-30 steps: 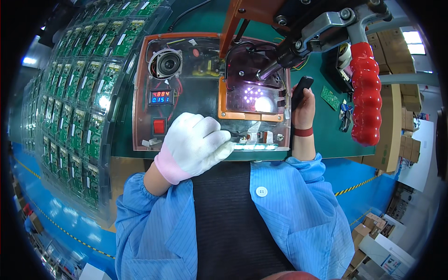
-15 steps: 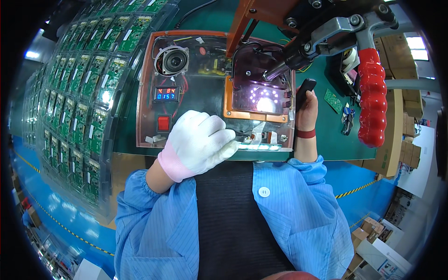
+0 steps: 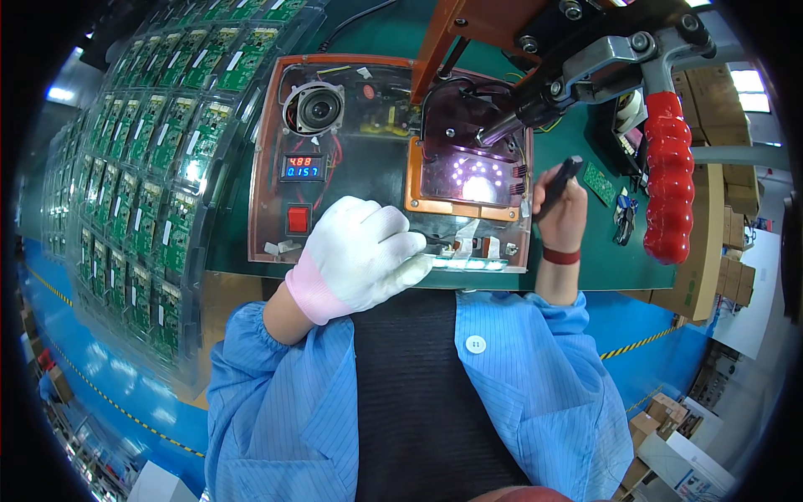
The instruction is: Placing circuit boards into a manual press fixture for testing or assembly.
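My left hand (image 3: 364, 255), in a white glove with a pink cuff, is curled at the front edge of a clear-topped test box (image 3: 368, 180). Its fingertips are closed beside a bright strip (image 3: 468, 263); whatever they pinch is hidden. My bare right hand (image 3: 562, 209), with a red wristband, grips a slim black handheld device (image 3: 559, 186) just off the box's right side. Under the clamp, a purple-tinted clear block (image 3: 447, 180) with lit white dots sits in an orange frame (image 3: 460, 207). The box also carries a speaker (image 3: 319, 109), a digital meter (image 3: 302, 167) and a red switch (image 3: 298, 219).
Stacked clear trays of green circuit boards (image 3: 134, 201) rise at the left. A red-handled toggle clamp (image 3: 667, 180) overhangs the right side. On the green mat lie a small green board (image 3: 598, 182) and a blue-and-black tool (image 3: 623, 216). Cardboard boxes (image 3: 698, 243) stand beyond.
My right hand has turned and shifted slightly right with the black device, which now tilts outward away from the box. The meter's upper reading has changed. My left hand stays in place.
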{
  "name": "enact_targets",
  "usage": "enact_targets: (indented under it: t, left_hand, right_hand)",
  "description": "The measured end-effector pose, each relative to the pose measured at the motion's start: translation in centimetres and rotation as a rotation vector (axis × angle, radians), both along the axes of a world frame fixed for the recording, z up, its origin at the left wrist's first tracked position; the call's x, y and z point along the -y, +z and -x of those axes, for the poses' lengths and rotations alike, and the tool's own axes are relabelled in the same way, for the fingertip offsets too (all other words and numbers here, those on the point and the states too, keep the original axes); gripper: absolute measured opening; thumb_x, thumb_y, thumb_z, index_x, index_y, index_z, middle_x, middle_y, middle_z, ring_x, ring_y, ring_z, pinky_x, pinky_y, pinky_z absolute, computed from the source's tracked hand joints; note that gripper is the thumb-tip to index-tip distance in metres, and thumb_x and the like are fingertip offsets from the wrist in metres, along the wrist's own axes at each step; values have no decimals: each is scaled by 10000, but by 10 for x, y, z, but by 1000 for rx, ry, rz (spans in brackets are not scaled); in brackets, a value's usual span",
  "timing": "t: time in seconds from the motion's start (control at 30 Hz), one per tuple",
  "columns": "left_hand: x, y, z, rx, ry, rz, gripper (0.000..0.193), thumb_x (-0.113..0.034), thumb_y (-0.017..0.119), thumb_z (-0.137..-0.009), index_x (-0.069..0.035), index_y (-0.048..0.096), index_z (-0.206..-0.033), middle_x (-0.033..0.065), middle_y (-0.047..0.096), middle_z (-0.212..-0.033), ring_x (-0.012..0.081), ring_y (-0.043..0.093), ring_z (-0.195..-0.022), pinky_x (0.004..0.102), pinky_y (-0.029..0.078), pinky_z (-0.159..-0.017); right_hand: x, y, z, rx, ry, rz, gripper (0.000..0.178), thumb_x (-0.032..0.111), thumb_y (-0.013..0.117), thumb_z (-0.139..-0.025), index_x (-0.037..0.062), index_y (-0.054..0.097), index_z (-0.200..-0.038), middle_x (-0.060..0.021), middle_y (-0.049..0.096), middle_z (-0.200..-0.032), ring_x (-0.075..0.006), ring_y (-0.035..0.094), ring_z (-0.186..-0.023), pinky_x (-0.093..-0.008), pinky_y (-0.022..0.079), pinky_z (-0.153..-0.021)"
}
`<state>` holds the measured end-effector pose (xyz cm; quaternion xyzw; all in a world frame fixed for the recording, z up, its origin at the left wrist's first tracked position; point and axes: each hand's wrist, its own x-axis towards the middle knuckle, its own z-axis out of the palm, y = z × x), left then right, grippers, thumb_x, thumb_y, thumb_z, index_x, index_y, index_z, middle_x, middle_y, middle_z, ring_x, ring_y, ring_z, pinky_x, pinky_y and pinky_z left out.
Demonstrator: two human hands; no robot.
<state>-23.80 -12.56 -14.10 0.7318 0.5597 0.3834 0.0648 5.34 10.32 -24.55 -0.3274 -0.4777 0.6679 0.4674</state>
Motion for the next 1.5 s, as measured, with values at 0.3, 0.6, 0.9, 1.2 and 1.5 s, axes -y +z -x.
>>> enact_targets:
  t: [0.3, 0.6, 0.9, 1.2, 1.5]
  left_hand:
    - [2, 0, 4, -4, -2, -12, 211, -197, 767, -790, -106, 651, -941, 19, 584, -820, 197, 504, -643, 337, 405, -652]
    - [2, 2, 1, 1, -12, -17, 222, -212, 769, -789, -106, 653, -945, 23, 592, -826, 197, 519, -657, 338, 409, -659]
    - [4, 1, -2, -19, 26, 23, 312, -349, 763, -785, -92, 633, -903, 41, 572, -823, 214, 509, -653, 354, 411, -670]
    - [-9, 23, -21, -283, 125, 281, 457, -514, 716, -783, -76, 588, -803, 62, 491, -778, 235, 476, -615, 376, 408, -646]
    - [-11, 24, -29, -354, 227, 286, 479, -539, 700, -775, -75, 580, -782, 63, 480, -805, 239, 480, -606, 384, 402, -615]
  right_hand:
    - [46, 101, 10, 168, 852, -270, 485, 327, 571, -931, -22, 506, -1260, -222, 670, -898, -214, 584, -540, -246, 493, -540]
    - [-8, 27, -21, -176, 272, 82, 586, 202, 532, -937, 5, 355, -1460, -244, 570, -1270, -275, 620, -995, -328, 507, -864]
    - [-23, -11, 19, -224, 151, 76, 497, 120, 440, -971, 38, 420, -1460, -175, 592, -1308, -253, 605, -1120, -351, 445, -991]
    - [-25, -31, 14, 36, -17, -14, 450, 159, 420, -995, 48, 487, -1427, -109, 627, -1309, -206, 603, -1172, -329, 429, -1009]
    - [-40, -53, 0, -202, 72, 158, 453, 172, 421, -1002, 44, 485, -1432, -93, 631, -1308, -187, 616, -1146, -310, 450, -969]
